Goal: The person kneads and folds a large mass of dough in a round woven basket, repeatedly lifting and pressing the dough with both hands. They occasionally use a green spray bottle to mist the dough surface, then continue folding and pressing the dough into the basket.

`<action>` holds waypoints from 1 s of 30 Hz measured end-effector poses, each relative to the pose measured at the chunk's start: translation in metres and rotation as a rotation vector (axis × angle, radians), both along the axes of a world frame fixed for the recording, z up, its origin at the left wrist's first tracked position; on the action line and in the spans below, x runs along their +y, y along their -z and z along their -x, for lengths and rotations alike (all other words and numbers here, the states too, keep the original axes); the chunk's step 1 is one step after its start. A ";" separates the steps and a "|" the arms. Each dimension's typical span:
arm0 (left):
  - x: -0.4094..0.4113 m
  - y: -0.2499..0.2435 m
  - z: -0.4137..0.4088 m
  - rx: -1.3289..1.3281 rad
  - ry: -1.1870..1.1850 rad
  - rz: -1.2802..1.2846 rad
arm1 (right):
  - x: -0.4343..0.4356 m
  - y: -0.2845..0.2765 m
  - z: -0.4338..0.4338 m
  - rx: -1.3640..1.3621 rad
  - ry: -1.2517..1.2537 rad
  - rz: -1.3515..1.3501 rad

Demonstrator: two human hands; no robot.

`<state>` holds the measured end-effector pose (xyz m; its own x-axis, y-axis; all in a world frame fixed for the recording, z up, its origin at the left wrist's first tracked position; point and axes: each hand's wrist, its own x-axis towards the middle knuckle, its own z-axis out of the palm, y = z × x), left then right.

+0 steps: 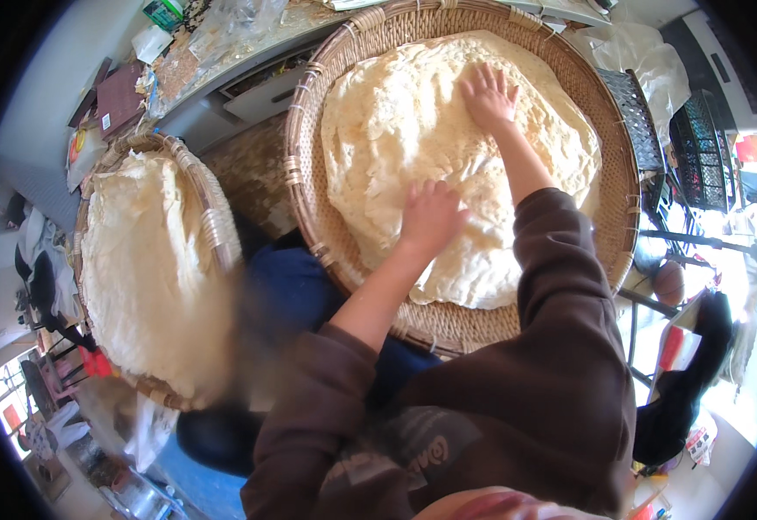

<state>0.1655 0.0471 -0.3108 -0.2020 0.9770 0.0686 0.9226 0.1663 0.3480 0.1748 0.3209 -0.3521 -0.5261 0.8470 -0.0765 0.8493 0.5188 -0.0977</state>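
A large round woven basket [298,162] holds a wide, pale cream sheet or mass of layered soft material [378,123] with a wrinkled surface; its exact kind I cannot tell. My left hand [432,218] rests on the lower middle of this material, fingers somewhat bent. Farther up and to the right, my right hand [490,99] lies on it with fingers spread. Neither hand shows anything gripped. At the left stands a second woven basket [219,227] with more of the pale material [138,260], blurred in its lower part.
Behind the baskets runs a cluttered counter [248,49] with plastic bags and a dark red box [118,101]. On the right are a black woven basket [632,117], a dark crate [703,153], metal racks and a basketball [670,283]. A blue surface [203,465] shows at the lower left.
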 end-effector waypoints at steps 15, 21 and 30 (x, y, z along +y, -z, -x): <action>-0.002 -0.013 0.016 0.035 -0.041 0.269 | 0.013 -0.006 -0.184 -0.102 0.357 -0.043; -0.011 -0.041 0.019 -0.060 -0.005 0.397 | -0.105 -0.009 -0.149 0.079 -0.051 -0.062; -0.179 -0.142 0.097 -0.188 0.016 -0.213 | -0.196 -0.023 -0.156 -0.093 -0.191 0.108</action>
